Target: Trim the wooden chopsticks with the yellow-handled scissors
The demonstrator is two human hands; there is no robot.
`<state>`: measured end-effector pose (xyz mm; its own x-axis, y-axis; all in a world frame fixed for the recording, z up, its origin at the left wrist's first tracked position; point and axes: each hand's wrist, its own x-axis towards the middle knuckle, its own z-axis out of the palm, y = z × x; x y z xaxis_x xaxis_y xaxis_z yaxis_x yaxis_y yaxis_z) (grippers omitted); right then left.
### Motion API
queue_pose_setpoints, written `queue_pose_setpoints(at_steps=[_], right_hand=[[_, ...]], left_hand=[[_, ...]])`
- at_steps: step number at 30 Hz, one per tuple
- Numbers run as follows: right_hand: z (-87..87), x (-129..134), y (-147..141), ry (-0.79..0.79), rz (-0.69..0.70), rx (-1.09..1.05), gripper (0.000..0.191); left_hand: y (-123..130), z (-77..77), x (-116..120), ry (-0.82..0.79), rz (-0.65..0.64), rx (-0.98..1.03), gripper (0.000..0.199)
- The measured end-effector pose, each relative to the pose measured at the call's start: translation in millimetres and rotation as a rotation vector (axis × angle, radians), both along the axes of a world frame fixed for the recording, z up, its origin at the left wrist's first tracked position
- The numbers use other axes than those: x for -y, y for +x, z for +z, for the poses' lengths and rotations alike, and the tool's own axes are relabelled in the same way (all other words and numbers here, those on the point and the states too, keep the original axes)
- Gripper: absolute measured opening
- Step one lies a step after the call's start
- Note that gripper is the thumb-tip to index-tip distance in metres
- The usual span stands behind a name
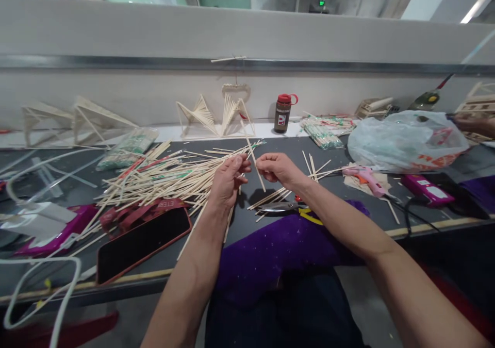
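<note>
My right hand (276, 167) pinches a thin wooden stick (260, 176), which slants across the gap between my hands. Close beside it, my left hand (231, 172) has its fingers curled together; whatever they may hold is too small to make out. Left of that hand spreads a loose heap of bamboo sticks (154, 180). Several more sticks (266, 197) lie beneath my right wrist, beside scissors-like cutters (280, 207) with yellow on the handle. A purple cloth (266, 250) covers my lap and the table edge.
A phone (143, 245) lies front left. A pink glue gun (365, 178), a plastic bag (406, 139) and a purple box (427, 189) are to the right. Along the wall stand stick frames (199, 116) and a bottle (282, 116). Another person's hand (475, 123) shows at far right.
</note>
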<state>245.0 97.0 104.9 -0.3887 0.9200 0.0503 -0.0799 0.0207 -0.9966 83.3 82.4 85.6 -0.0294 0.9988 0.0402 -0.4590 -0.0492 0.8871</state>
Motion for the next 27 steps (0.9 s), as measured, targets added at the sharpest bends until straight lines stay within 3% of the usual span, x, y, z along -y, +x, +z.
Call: queue_pose_setpoints(at_steps=[10,15,21,27], right_hand=[[-16.6,8.4,-3.5,0.085,0.150,0.158,0.013],[-7.1,16.6,0.5,0.191,0.133,0.331,0.018],[10.9,55.0,66.5,0.609,0.009,0.787,0.016],[-11.9,99.2,130.9,0.745,0.084,1.264,0.027]], left_hand=[[3.6,19.1,0.4,0.089,0.068,0.131,0.035],[5.3,29.3,1.1,0.075,0.053,0.152,0.027],[17.0,33.8,8.5,0.300,0.153,-0.063,0.013],[39.9,14.9,18.7,0.485,0.212,-0.461,0.012]])
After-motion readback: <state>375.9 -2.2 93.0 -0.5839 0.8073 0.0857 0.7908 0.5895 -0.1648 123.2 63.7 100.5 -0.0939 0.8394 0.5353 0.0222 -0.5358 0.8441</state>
